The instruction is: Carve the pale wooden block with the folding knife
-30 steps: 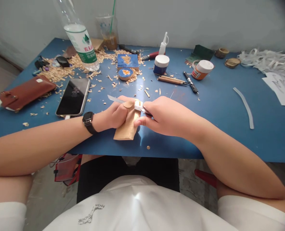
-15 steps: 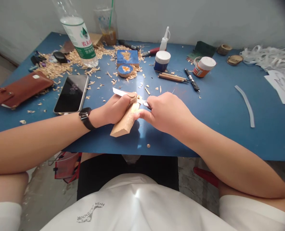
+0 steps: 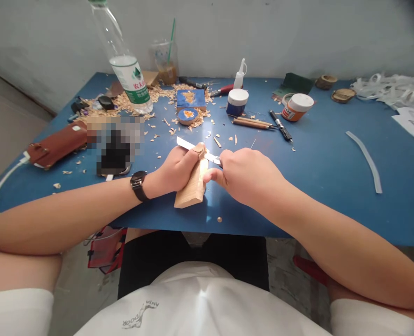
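Observation:
My left hand point(image 3: 179, 169) is closed around a pale wood block point(image 3: 192, 190), which slants above the blue table near its front edge. A brown cover point(image 3: 200, 149) wraps the tip of the left thumb. My right hand point(image 3: 251, 176) grips a knife; its handle is mostly hidden in the fist. The long bright knife blade point(image 3: 214, 159) crosses the block's far end, passing behind the left thumb and showing again on the left. My right thumb rests against the block's right side.
Beyond the hands lie wood shavings point(image 3: 163, 99), a blue-painted block point(image 3: 190, 99), wooden-handled tools point(image 3: 252, 122), a black pen point(image 3: 280, 126) and paint jars point(image 3: 237, 101). A tall bottle point(image 3: 132, 84) stands back left, near a brown case point(image 3: 58, 143). A clear strip point(image 3: 366, 158) lies right.
The view has shifted, so the scene sits lower and further right. The blade has tilted slightly against the block, and shavings seen by the left thumb earlier show less now. Both grips stay the same.

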A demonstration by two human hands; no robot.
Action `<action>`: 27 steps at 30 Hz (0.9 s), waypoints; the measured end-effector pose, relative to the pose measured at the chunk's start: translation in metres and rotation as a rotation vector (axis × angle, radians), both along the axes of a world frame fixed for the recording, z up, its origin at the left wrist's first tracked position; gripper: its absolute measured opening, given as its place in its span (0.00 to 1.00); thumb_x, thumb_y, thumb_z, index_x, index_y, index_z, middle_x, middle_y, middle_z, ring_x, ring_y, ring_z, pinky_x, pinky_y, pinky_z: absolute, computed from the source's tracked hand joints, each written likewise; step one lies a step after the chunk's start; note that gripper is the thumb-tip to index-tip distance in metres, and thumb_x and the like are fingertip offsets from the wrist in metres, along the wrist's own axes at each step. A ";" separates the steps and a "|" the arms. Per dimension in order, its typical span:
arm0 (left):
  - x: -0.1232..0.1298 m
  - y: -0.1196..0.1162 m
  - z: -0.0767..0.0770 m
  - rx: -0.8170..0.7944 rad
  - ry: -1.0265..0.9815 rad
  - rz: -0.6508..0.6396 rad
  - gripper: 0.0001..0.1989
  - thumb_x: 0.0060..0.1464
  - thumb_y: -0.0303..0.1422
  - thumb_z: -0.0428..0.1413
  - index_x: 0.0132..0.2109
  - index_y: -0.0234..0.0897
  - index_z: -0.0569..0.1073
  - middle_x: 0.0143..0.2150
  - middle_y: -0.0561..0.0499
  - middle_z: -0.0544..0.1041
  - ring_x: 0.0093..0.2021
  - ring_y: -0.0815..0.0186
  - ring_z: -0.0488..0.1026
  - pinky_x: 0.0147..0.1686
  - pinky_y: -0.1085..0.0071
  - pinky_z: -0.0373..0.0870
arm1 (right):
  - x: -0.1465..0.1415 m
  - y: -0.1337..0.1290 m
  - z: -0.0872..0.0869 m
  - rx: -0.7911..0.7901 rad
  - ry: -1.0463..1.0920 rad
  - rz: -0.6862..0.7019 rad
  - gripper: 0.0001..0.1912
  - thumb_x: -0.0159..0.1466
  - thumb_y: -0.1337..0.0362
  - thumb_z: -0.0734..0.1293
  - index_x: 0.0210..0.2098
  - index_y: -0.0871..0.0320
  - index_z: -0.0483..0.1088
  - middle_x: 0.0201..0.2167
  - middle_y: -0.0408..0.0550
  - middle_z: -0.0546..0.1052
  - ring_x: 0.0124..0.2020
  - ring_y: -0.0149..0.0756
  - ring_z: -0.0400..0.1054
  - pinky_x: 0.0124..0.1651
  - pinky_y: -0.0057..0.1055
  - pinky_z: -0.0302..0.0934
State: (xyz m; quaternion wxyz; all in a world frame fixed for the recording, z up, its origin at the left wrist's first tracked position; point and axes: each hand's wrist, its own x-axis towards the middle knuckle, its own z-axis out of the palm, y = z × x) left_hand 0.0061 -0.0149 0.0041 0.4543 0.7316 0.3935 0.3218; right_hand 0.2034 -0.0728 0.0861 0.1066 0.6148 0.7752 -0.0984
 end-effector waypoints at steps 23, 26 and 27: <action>-0.018 0.011 -0.004 0.076 -0.056 -0.311 0.15 0.75 0.40 0.49 0.37 0.42 0.68 0.29 0.53 0.70 0.28 0.64 0.67 0.30 0.66 0.70 | 0.009 0.019 -0.014 0.052 0.149 0.282 0.20 0.85 0.48 0.66 0.43 0.56 0.71 0.33 0.43 0.66 0.33 0.37 0.51 0.38 0.35 0.46; -0.014 0.013 -0.002 0.206 0.020 -0.280 0.16 0.73 0.36 0.48 0.32 0.44 0.64 0.27 0.52 0.68 0.29 0.63 0.65 0.31 0.66 0.69 | 0.009 0.020 -0.016 0.074 0.102 0.262 0.20 0.86 0.48 0.64 0.44 0.57 0.73 0.32 0.44 0.66 0.32 0.38 0.50 0.37 0.36 0.44; -0.013 0.014 -0.003 0.238 0.037 -0.240 0.17 0.73 0.36 0.47 0.32 0.44 0.63 0.26 0.52 0.68 0.28 0.64 0.65 0.30 0.66 0.69 | 0.009 0.020 -0.017 0.078 0.080 0.252 0.21 0.86 0.48 0.63 0.45 0.58 0.74 0.32 0.44 0.66 0.31 0.39 0.50 0.36 0.37 0.43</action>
